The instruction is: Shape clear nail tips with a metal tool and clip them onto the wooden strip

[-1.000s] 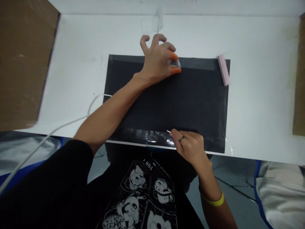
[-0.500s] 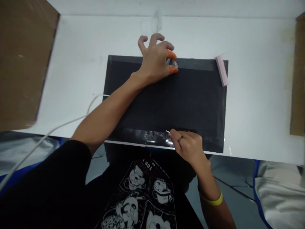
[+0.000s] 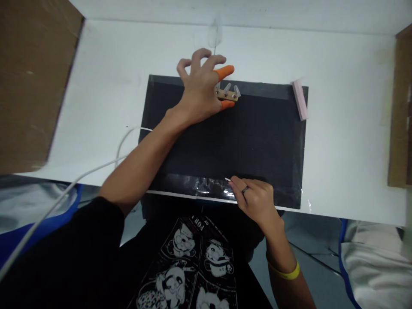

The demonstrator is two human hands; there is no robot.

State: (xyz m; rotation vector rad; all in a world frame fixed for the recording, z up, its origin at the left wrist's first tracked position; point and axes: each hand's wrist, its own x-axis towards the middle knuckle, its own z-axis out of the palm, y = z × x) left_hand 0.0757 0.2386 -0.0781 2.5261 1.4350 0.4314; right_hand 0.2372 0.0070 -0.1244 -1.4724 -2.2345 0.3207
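Near the back edge of a black mat, my left hand is spread, with orange covers on its thumb and index finger. Between those two fingertips, which stand apart, lies a small wooden strip with several clear pointed pieces on it; its left end is hidden by the hand. My right hand rests at the mat's front edge, fingers curled in a pinch around a thin white stick, whose tip sticks out to the left.
A pink block lies on the mat's back right corner. A white cable runs past my left forearm. Cardboard stands at the left and more cardboard at the right. A clear object is behind my left hand.
My left hand has moved slightly left and its orange-covered fingers have opened, uncovering more of the wooden strip. My right hand has hardly moved.
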